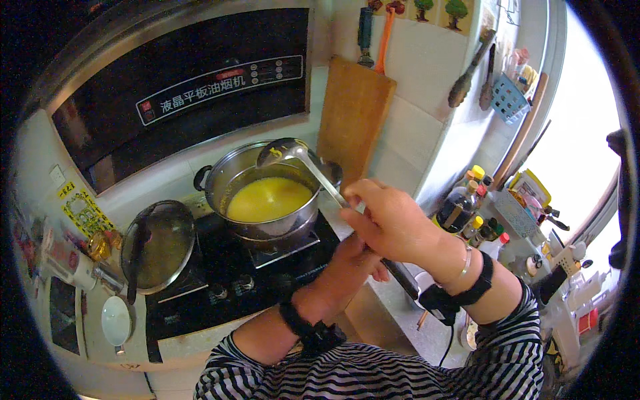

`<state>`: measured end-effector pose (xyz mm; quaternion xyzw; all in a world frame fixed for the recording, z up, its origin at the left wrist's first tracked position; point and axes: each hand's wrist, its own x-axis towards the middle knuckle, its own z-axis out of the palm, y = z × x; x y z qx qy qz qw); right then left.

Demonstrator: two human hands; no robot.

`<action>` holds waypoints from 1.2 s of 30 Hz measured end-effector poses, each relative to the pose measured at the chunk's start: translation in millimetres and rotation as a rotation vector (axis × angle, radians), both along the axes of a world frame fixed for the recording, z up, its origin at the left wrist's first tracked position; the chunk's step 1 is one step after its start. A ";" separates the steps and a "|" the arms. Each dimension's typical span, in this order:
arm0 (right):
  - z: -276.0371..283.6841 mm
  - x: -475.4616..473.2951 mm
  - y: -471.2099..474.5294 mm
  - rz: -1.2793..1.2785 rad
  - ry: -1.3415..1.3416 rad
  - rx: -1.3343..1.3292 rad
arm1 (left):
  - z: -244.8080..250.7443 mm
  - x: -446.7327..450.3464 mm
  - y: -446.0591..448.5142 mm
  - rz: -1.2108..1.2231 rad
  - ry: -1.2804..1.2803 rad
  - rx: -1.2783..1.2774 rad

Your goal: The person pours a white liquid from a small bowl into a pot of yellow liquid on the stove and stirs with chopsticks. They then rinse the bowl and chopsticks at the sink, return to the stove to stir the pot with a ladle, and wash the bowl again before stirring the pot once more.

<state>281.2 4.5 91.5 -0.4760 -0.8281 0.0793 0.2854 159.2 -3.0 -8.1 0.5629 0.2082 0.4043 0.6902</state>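
Note:
A metal ladle (317,172) slants across the rim of a steel pot (295,227), its bowl raised above the yellow liquid (270,199) inside. Bits of yellow cling to the ladle's bowl. My left hand (350,257) is closed around the ladle's dark handle, which sticks out below it. Above it, my right hand (395,225) crosses over, thumb and forefinger curled close to the metal shaft. Whether those right fingers grip the shaft cannot be made out.
The pot stands on a black gas hob (270,287), with a glass-lidded pan (165,250) to its left. A white bowl (116,321) sits at the counter's left. A wooden cutting board (355,115) leans against the wall. Several bottles (457,207) crowd the right side.

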 end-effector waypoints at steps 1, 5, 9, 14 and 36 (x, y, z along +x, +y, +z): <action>2.3 0.5 -4.1 0.026 0.039 0.029 | 1.8 -10.7 8.7 0.011 -0.023 -0.047; -0.3 5.4 -24.6 -0.031 -0.140 -0.062 | 10.6 -44.6 36.5 0.177 -0.198 -0.190; -18.0 -4.7 -23.5 -0.009 -0.234 -0.145 | 18.8 -61.1 58.8 0.116 -0.193 -0.189; -16.6 -20.5 4.9 0.044 -0.210 -0.063 | 14.5 -76.3 69.2 0.172 -0.126 -0.132; -50.7 -78.9 167.6 -0.041 -0.538 -0.359 | -67.8 -250.2 -23.2 0.605 0.131 -0.217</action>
